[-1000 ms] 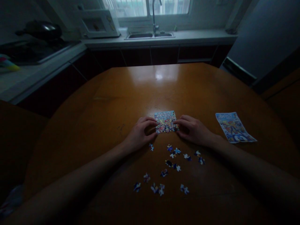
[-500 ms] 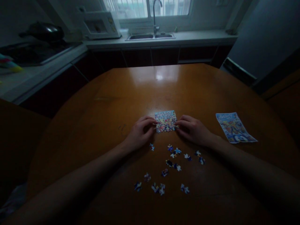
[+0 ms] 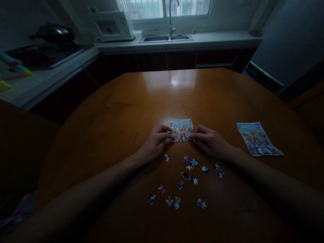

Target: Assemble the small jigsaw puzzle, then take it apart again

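A partly joined jigsaw puzzle (image 3: 182, 129), colourful and roughly square, lies flat on the brown wooden table (image 3: 141, 101). My left hand (image 3: 156, 141) holds its left side, the fingertips bent onto the edge and lower left corner. At the lower right corner, my right hand (image 3: 210, 141) has its fingers closed on the edge. Nearer to me, several loose puzzle pieces (image 3: 194, 162) are scattered, some blue, some dark or white. One loose piece (image 3: 166, 157) lies just below my left hand.
A printed picture sheet (image 3: 258, 138) lies on the table to the right. Beyond the table are a counter with a sink (image 3: 165, 38), a tap (image 3: 170, 20) and a white microwave (image 3: 111, 27). A dark pan (image 3: 57, 33) sits on the stove at left.
The fingers of my left hand have shifted down along the puzzle's left edge toward its lower corner. My right fingers have moved slightly toward the lower right corner. The whole view has shifted a little.
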### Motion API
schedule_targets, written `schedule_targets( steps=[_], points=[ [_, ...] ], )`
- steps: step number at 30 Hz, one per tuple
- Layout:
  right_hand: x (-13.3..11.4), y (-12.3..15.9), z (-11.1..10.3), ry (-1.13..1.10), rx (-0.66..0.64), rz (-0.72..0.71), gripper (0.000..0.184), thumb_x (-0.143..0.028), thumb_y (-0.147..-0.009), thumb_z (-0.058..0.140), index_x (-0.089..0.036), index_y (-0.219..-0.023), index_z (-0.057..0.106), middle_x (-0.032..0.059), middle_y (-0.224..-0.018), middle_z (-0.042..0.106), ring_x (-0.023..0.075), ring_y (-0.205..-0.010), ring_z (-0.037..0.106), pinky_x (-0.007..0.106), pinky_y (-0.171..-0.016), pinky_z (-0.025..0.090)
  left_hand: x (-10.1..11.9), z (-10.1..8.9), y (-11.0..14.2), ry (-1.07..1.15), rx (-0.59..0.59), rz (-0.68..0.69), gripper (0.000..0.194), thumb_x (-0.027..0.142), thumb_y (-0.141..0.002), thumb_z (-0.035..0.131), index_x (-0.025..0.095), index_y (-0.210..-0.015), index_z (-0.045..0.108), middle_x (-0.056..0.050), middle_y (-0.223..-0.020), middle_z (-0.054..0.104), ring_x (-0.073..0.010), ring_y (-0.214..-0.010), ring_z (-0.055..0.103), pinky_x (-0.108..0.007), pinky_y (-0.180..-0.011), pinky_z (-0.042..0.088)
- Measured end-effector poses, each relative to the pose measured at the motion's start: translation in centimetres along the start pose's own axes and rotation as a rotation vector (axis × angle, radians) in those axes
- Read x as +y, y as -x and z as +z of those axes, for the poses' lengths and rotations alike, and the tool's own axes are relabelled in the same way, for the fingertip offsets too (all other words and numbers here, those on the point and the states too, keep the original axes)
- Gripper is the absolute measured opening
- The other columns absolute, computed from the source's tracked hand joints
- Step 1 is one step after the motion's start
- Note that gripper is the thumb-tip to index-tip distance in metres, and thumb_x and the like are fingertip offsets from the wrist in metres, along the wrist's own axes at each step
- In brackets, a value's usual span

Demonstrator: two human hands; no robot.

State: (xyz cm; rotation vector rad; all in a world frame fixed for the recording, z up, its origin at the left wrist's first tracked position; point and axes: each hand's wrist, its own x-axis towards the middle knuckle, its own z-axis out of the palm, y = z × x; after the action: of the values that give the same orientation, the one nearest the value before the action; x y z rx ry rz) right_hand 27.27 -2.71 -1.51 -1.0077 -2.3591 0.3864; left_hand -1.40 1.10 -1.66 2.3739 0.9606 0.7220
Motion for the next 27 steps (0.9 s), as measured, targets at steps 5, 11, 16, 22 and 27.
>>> schedule_targets(
  steps=[5, 11, 16, 22, 27],
  points=[
    [0.2, 0.1, 0.1, -0.03, 0.029, 0.022, 0.022, -0.019, -0.097, 0.053, -0.02, -0.111, 0.071, 0.0083, -0.098, 0.061, 0.0186, -0.083, 0.06, 0.033, -0.074, 0.052, 0.3, -0.1, -0.2, 0.013, 0.008, -0.009, 0.033, 0.003, -0.088, 0.049, 0.022, -0.095, 0.076, -0.006, -0.12, 0.061, -0.0228, -0.118, 0.056, -0.046, -0.106, 0.047],
    [0.9, 0.1, 0.0, -0.044, 0.141, 0.069, 0.023, -0.012, -0.093, 0.053, -0.021, -0.106, 0.07, 0.0077, -0.099, 0.062, 0.0193, -0.086, 0.06, 0.034, -0.075, 0.051, 0.3, -0.1, -0.2, 0.059, 0.04, -0.011, 0.03, 0.006, -0.092, 0.048, 0.021, -0.096, 0.074, -0.007, -0.115, 0.062, -0.0211, -0.113, 0.058, -0.046, -0.103, 0.049],
    [1.0, 0.1, -0.1, -0.049, 0.104, 0.07, 0.024, -0.01, -0.091, 0.053, -0.021, -0.1, 0.072, 0.0076, -0.097, 0.062, 0.019, -0.085, 0.061, 0.034, -0.075, 0.051, 0.3, -0.1, -0.2, 0.067, 0.049, 0.007, 0.031, 0.008, -0.094, 0.047, 0.021, -0.1, 0.074, -0.008, -0.115, 0.063, -0.0208, -0.111, 0.059, -0.045, -0.101, 0.049],
    [1.0, 0.1, -0.1, -0.066, 0.059, 0.066, 0.026, -0.009, -0.091, 0.051, -0.02, -0.098, 0.073, 0.0072, -0.095, 0.062, 0.0183, -0.083, 0.061, 0.033, -0.075, 0.05, 0.3, 0.0, -0.2, 0.041, 0.029, 0.01, 0.033, 0.007, -0.093, 0.046, 0.022, -0.098, 0.075, -0.007, -0.115, 0.064, -0.0212, -0.112, 0.058, -0.045, -0.102, 0.049],
    [1.0, 0.1, -0.2, -0.071, 0.083, 0.076, 0.027, -0.01, -0.093, 0.049, -0.019, -0.103, 0.072, 0.0082, -0.097, 0.064, 0.0195, -0.086, 0.061, 0.034, -0.076, 0.051, 0.2, 0.0, -0.3, 0.046, 0.041, 0.018, 0.028, 0.008, -0.093, 0.049, 0.021, -0.099, 0.073, -0.008, -0.115, 0.064, -0.0213, -0.112, 0.059, -0.045, -0.102, 0.048]
  ],
)
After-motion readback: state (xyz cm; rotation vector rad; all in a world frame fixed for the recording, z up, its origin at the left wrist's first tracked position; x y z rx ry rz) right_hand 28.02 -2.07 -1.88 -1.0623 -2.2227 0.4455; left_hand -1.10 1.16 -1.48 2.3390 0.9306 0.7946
